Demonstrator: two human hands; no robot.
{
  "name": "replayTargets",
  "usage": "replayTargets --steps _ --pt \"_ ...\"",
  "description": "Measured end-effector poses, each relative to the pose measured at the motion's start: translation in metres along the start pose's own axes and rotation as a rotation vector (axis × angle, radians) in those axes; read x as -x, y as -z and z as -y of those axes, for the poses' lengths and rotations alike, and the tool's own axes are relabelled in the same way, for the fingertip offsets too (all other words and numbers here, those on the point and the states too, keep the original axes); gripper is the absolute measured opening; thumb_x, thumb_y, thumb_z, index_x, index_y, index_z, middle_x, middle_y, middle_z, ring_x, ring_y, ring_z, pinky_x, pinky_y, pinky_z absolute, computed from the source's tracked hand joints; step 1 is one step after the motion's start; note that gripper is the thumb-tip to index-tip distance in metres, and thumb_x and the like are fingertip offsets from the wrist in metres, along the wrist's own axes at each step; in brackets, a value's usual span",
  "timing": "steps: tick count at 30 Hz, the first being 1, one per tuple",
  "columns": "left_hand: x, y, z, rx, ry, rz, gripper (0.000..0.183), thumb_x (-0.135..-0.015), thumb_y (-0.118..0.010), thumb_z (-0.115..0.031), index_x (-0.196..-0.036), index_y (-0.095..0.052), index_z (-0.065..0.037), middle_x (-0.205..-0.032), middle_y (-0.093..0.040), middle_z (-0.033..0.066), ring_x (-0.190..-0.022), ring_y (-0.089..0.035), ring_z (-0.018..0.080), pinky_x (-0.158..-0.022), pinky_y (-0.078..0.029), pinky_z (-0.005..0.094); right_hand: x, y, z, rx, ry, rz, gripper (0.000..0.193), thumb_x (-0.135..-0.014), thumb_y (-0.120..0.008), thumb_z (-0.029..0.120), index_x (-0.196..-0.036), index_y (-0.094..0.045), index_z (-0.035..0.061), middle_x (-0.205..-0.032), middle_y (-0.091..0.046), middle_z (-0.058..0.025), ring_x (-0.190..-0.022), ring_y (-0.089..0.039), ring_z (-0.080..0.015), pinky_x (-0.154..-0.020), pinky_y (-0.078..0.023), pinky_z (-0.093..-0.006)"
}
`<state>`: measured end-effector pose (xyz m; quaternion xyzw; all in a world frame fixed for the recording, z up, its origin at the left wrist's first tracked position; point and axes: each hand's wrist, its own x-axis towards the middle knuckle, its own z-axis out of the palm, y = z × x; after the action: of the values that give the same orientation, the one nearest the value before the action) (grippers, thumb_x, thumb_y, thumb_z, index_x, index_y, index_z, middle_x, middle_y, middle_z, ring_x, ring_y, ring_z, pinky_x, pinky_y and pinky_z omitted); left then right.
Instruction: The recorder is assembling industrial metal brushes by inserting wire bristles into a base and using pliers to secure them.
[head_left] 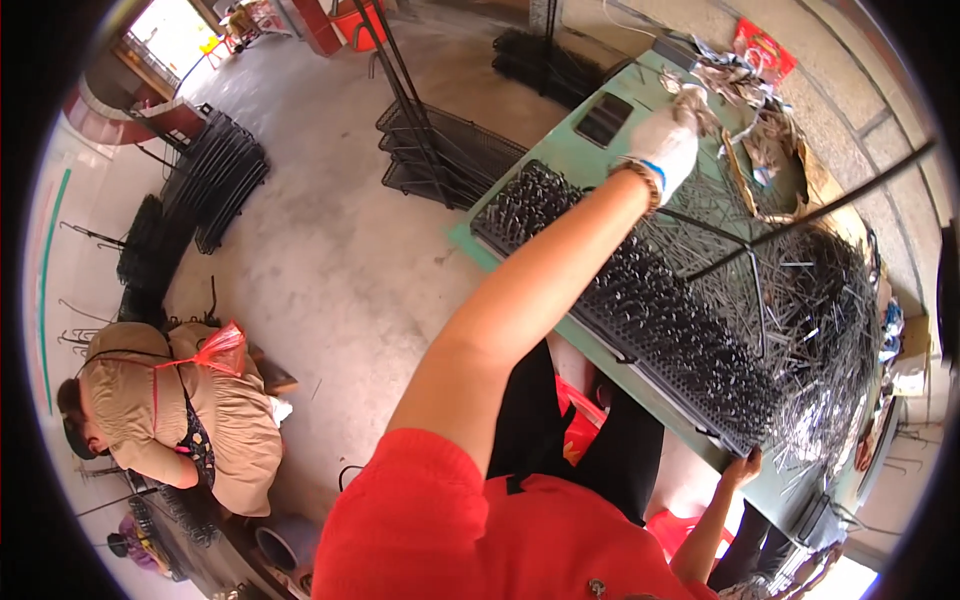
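Observation:
My left arm reaches across the green table [625, 80] to its far end. On my left hand [670, 140] is a white glove with grey-brown, dirty-looking fingertips. It lies between a dark phone-like rectangle [604, 120] and some crumpled grey cloths [735, 80]; whether its fingers hold anything is unclear. My bare right hand [740, 471] closes on the near corner of a long black rack [680, 345], densely set with small upright dark pieces. The rack lies along the table's edge, partly hidden under my left forearm.
Loose thin metal rods [800, 330] are heaped beside the rack. A bent black bar [840, 205] crosses above them. Black mesh racks [430, 150] stand beyond the table. At left, a person in a tan garment [215, 430] bends near more stacked black racks [225, 175].

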<state>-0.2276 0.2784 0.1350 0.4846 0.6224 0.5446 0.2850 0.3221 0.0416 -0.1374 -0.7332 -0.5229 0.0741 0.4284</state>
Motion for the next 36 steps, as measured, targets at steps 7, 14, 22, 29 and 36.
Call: replayTargets --steps 7,14,22,29,36 --pt "-0.033 -0.058 0.035 -0.028 0.071 0.46 0.024 -0.087 -0.052 -0.023 -0.099 -0.064 -0.006 -0.092 -0.066 0.0183 -0.084 -0.064 0.0307 -0.075 -0.051 0.0387 0.006 0.017 -0.02 0.031 -0.141 0.046 0.05 -0.077 -0.059 0.041 -0.096 -0.067 -0.0041 -0.092 -0.067 -0.0142 -0.082 -0.059 -0.023 -0.077 -0.047 -0.0395" --pt "-0.079 0.045 0.015 -0.111 0.094 0.663 0.035 -0.088 -0.051 -0.03 -0.11 -0.063 -0.005 -0.09 -0.066 0.0118 -0.082 -0.061 0.023 -0.075 -0.05 0.037 -0.04 0.074 -0.006 0.086 -0.326 0.211 0.037 -0.086 -0.058 0.026 -0.106 -0.065 -0.0046 -0.096 -0.066 -0.0125 -0.085 -0.059 -0.0239 -0.074 -0.048 -0.0366" --pt "0.072 0.303 0.131 0.361 0.647 -0.289 0.04 -0.092 -0.059 -0.026 -0.123 -0.054 -0.002 -0.102 -0.062 0.0079 -0.093 -0.058 0.0144 -0.085 -0.049 0.028 -0.102 -0.057 0.378 -0.255 -0.073 0.751 0.075 -0.081 -0.067 0.01 -0.145 -0.029 0.0056 -0.131 -0.049 -0.0119 -0.113 -0.048 -0.0199 -0.094 -0.04 -0.034" --pt "0.41 0.396 0.173 0.447 1.223 -0.662 0.013 -0.089 -0.058 -0.015 -0.1 -0.061 -0.009 -0.074 -0.06 0.002 -0.064 -0.058 0.0133 -0.058 -0.05 0.027 -0.091 -0.128 0.465 -0.054 0.066 0.705 0.041 -0.08 -0.074 0.031 -0.106 -0.067 -0.0004 -0.091 -0.067 -0.0121 -0.083 -0.06 -0.0216 -0.079 -0.046 -0.033" --pt "0.546 0.408 0.175 1.008 1.308 -0.97 0.01 -0.089 -0.054 -0.011 -0.097 -0.058 -0.009 -0.073 -0.06 0.0072 -0.055 -0.057 0.0181 -0.048 -0.051 0.0314 -0.111 -0.158 0.426 -0.042 -0.157 0.642 0.045 -0.087 -0.06 0.042 -0.077 -0.069 -0.0014 -0.064 -0.06 -0.0047 -0.053 -0.05 -0.0112 -0.051 -0.039 -0.0268"
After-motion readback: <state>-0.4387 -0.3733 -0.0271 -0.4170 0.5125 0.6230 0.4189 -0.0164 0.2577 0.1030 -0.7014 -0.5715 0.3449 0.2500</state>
